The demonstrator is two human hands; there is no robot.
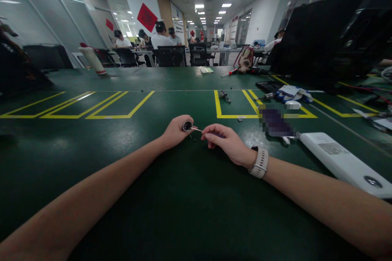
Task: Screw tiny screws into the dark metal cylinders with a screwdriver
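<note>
My left hand [178, 131] is wrapped round a small round metal part [187, 126], its hollow, ring-shaped end turned to me. In my right hand [222, 138] is a thin screwdriver [196, 129]; its handle lies mostly hidden under my fingers. The screwdriver's shaft points left, and its tip reaches the opening of the metal part. What the tip touches inside is too small to tell. A few tiny dark pieces [194, 140] lie on the green table [171, 212] just below the hands. A watch sits on my right wrist.
To the right lie a phone-like dark slab [277, 122], a long white device [343, 163], a glove [294, 93] and metal parts [225, 96]. A red screwdriver [228, 74] is farther back. A large black monitor [321, 32] stands at right, a pale bottle [92, 60] at left.
</note>
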